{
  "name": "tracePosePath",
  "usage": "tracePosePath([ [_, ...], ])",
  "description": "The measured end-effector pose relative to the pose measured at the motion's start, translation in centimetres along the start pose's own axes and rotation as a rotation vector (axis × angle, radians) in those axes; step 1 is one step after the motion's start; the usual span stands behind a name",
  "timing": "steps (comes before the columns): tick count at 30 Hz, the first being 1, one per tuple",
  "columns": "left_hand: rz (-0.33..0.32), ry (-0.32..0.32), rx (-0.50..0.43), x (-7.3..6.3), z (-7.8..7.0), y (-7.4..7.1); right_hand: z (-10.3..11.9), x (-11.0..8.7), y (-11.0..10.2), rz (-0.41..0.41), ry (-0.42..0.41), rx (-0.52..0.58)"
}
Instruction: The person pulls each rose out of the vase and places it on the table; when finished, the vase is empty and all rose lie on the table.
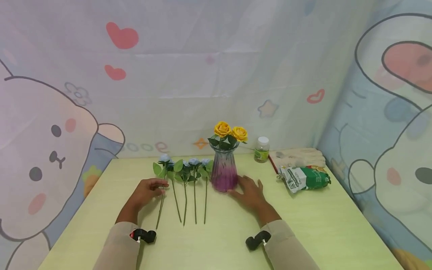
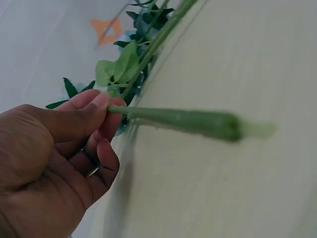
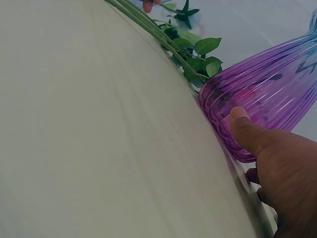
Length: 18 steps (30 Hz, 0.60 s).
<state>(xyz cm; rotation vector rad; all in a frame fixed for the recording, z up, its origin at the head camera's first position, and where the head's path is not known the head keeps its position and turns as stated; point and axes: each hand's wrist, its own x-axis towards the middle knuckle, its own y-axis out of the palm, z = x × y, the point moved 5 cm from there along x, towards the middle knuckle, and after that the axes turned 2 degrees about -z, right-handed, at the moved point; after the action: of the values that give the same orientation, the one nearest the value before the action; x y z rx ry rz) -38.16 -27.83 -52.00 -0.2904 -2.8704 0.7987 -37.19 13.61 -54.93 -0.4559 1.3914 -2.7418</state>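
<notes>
My left hand (image 1: pixel 146 192) pinches the green stem (image 2: pixel 173 119) of the leftmost blue artificial rose (image 1: pixel 164 158) between thumb and fingertips. The stem's cut end points toward the left wrist camera. Beside it, several more blue roses (image 1: pixel 194 161) lie in a row with their stems toward me. My right hand (image 1: pixel 250 193) holds the lower right side of a purple ribbed glass vase (image 1: pixel 224 170), its thumb across the front of the base. Part of its fingers is hidden behind the glass. Two yellow roses (image 1: pixel 222 129) stand in the upright vase.
Behind and right of the vase stands a small jar with a white lid (image 1: pixel 262 149). A green and white packet (image 1: pixel 305 178) lies at the right, in front of pale gloves (image 1: pixel 298 156) and a thin red stick (image 1: pixel 272 164). A printed cloth (image 1: pixel 175 75) hangs behind the table.
</notes>
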Motion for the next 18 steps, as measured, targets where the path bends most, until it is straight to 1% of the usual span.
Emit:
tracePosePath([
  [2, 0.012, 0.000, 0.024, 0.2, 0.1, 0.3, 0.0, 0.1, 0.1, 0.007, 0.001, -0.005],
  [4, 0.010, -0.006, 0.070, 0.2, 0.3, 0.4, 0.0, 0.1, 0.2, 0.018, 0.003, -0.007],
  [5, 0.004, -0.020, 0.082, 0.2, 0.4, 0.5, 0.0, 0.1, 0.2, 0.025, 0.005, -0.005],
  [8, -0.018, -0.021, 0.119, 0.1, 0.6, 0.3, 0.0, 0.1, 0.2, 0.028, 0.005, 0.001],
  [10, -0.030, -0.019, 0.109, 0.0, 0.8, 0.2, 0.0, 0.1, 0.1, 0.020, 0.004, -0.001],
  [14, -0.078, -0.048, 0.022, -0.2, 1.3, -0.6, -0.1, 0.0, 0.0, 0.016, 0.005, -0.009],
  [16, -0.122, -0.075, -0.015, -0.4, 1.4, -1.2, -0.1, 0.0, 0.0, 0.021, 0.007, -0.012],
  [18, -0.172, -0.111, -0.026, -0.7, 1.6, -1.9, -0.1, 0.0, 0.0, 0.027, 0.011, -0.012],
])
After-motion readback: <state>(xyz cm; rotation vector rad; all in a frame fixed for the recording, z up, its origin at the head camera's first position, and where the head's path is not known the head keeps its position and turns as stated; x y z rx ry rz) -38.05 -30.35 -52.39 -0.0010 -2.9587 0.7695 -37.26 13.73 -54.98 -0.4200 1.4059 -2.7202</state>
